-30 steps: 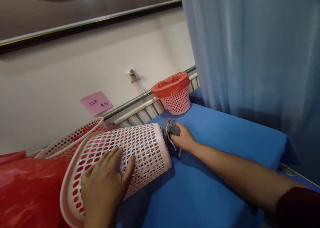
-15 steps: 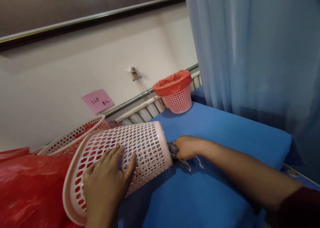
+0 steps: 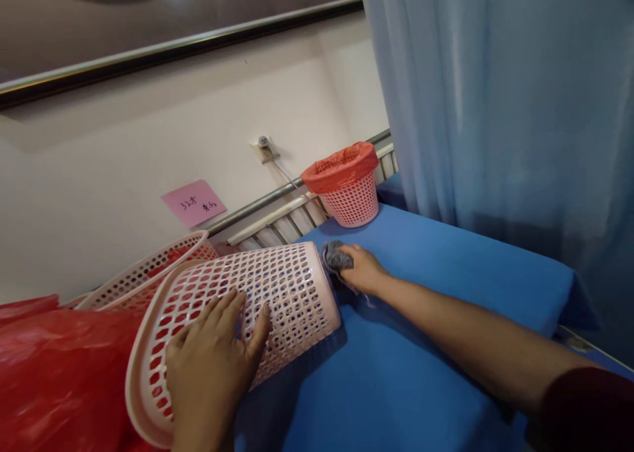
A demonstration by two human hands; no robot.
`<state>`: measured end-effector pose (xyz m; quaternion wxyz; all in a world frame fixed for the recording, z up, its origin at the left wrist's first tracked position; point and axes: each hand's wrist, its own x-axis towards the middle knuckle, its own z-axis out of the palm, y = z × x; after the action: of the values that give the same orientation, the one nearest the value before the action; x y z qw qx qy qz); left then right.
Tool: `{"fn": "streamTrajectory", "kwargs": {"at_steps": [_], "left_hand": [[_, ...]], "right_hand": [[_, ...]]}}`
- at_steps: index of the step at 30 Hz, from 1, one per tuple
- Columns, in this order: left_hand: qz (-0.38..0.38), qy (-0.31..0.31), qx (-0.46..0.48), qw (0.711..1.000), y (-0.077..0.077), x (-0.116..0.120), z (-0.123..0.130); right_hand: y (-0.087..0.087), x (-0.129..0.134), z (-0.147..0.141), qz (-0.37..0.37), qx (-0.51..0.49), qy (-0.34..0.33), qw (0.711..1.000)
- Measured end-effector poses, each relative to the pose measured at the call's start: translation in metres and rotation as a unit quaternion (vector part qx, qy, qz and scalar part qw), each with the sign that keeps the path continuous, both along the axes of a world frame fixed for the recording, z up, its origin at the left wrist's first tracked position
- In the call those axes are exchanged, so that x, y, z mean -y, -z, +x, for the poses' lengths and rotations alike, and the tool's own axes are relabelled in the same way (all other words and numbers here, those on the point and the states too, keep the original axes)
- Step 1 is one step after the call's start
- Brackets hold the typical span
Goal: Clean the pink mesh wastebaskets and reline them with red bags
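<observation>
A pale pink perforated basket [image 3: 287, 287] lies on its side on the blue-covered table [image 3: 376, 386], its base facing right. My left hand [image 3: 212, 353] rests on the basket's side, fingers spread, holding nothing. At the base end, my right hand [image 3: 364, 270] is closed around a grey cloth [image 3: 337, 256] with loose threads hanging from it. The cloth is against or very near the upper part of the base; whether they touch is hard to tell.
An upright pink basket [image 3: 352, 201] lined with a red bag stands at the table's back. More pink baskets [image 3: 119, 283] and red plastic bags [image 3: 64, 373] are at left. Behind are a radiator [image 3: 277, 230] and a pink note [image 3: 193, 203]; a blue curtain [image 3: 475, 108] hangs at right.
My right hand has moved up and slightly left with the grey cloth, from the middle of the basket's base toward its upper edge. My left hand has stayed on the basket.
</observation>
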<state>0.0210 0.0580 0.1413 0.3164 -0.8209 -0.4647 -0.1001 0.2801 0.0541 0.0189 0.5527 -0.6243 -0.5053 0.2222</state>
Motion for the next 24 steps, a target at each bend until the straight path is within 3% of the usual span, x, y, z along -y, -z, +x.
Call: {"fn": "streamTrajectory", "kwargs": {"at_steps": [2, 6, 11, 15, 17, 19, 21, 22, 24], "left_hand": [[0.002, 0.005, 0.001, 1.000, 0.001, 0.000, -0.001], [0.000, 0.027, 0.009, 1.000, 0.002, -0.003, -0.004], [0.004, 0.039, 0.027, 0.999, 0.006, -0.008, -0.007], [0.013, 0.049, 0.040, 0.998, 0.008, -0.008, -0.005], [0.016, 0.049, 0.046, 0.998, 0.009, -0.007, -0.004], [0.015, 0.055, 0.042, 0.997, 0.009, -0.007, -0.005], [0.016, 0.062, 0.034, 0.997, 0.010, -0.008, -0.007], [0.018, 0.065, 0.032, 0.997, 0.010, -0.008, -0.008], [0.022, 0.069, 0.029, 0.997, 0.011, -0.010, -0.010]], "right_hand": [[-0.008, 0.008, 0.001, 0.069, 0.023, 0.006, 0.997], [-0.021, 0.038, 0.001, 0.214, 0.139, -0.119, 0.960], [-0.005, 0.083, -0.002, 0.166, 0.342, -0.234, 0.895], [0.018, 0.096, -0.001, 0.016, 0.431, -0.279, 0.858], [0.021, 0.091, 0.006, -0.048, 0.414, -0.253, 0.873], [0.013, 0.079, 0.017, -0.045, 0.355, -0.159, 0.920], [-0.003, 0.061, 0.025, 0.034, 0.268, -0.029, 0.962], [-0.012, 0.051, 0.027, 0.091, 0.222, 0.016, 0.971], [-0.031, 0.027, 0.026, 0.192, 0.158, 0.018, 0.968]]}}
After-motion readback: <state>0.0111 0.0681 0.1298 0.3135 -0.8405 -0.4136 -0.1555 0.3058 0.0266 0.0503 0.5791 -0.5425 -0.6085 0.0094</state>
